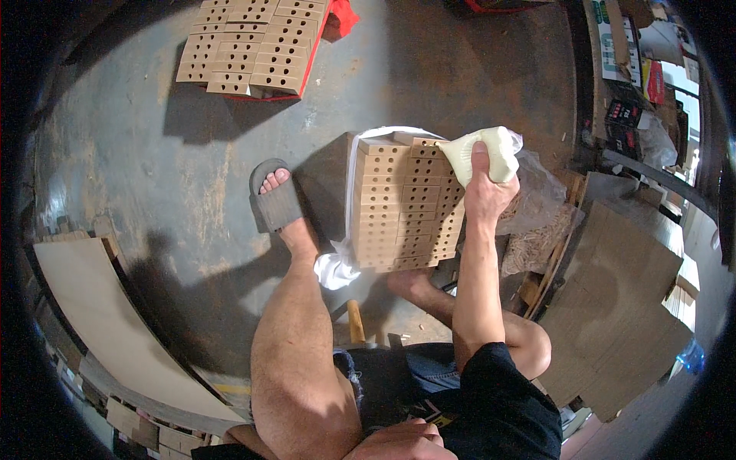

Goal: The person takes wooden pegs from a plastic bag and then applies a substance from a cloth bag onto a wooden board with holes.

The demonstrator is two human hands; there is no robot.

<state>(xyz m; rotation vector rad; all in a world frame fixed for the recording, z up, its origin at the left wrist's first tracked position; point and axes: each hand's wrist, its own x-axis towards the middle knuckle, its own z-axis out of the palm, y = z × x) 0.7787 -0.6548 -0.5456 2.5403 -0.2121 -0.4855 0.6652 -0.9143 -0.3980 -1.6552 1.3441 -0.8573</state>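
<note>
My right hand (491,188) is wrapped round a cream-coloured squeeze bottle (500,149), thumb along its side. The bottle is tilted, its narrow tip pointing left at the top rows of stacked wooden blocks (410,207). Each block end has a pair of round holes; the dark holes run in columns. A white band or rim (353,184) borders the stack on its left and far side, with a crumpled white end (335,268) near my leg. Low in my lap, my left hand (402,441) has curled fingers; the lower frame edge cuts it off, hiding anything inside.
A red-edged container (307,65) at far left holds similar drilled blocks. On the right are a clear bag of wooden pegs (537,234), stacked flat boards (613,307) and shelved boxes (625,115). A pale panel (115,322) leans at left; a wooden handle (355,322) stands between my legs.
</note>
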